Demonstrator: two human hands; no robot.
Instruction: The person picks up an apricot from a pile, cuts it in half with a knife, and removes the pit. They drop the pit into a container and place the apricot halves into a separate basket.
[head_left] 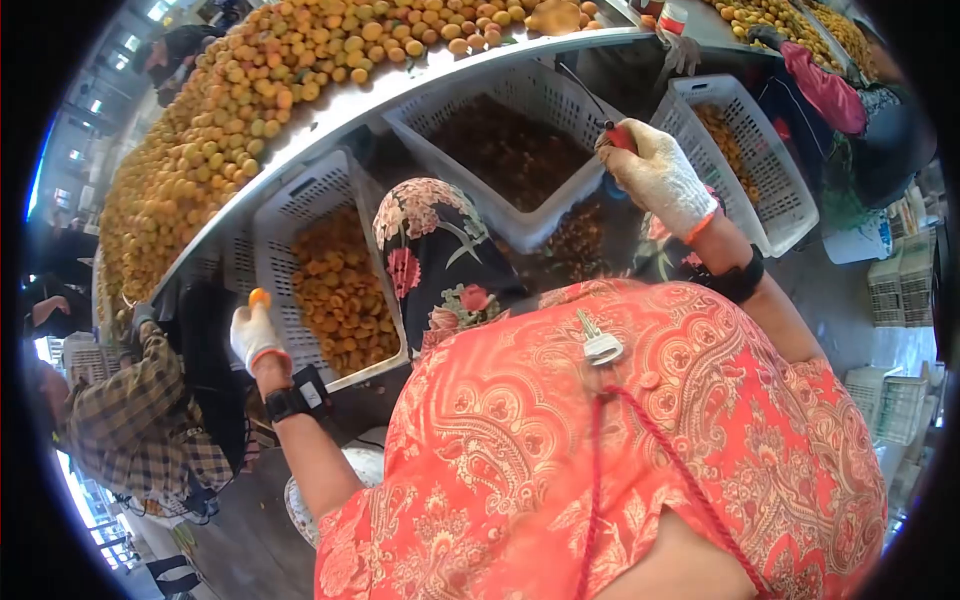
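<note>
My left hand [257,335], in a white glove, pinches an orange apricot [260,298] at its fingertips. It is beside the left edge of a white crate [370,250] with many apricot pieces [345,290] in it. My right hand [660,175], also gloved, is closed round the red handle of a tool [622,137] with a thin dark shaft pointing up and left. That hand is over the right side of a grey-white crate [535,225] with a dark brown mass of small bits [510,150] at its bottom.
Whole apricots [230,130] cover the long table [330,115] ahead. Another crate [790,195] with orange fruit stands at the right. Co-workers sit on both sides, one in a checked sleeve [140,400], one in a pink sleeve [820,90]. Stacked crates [900,280] are at far right.
</note>
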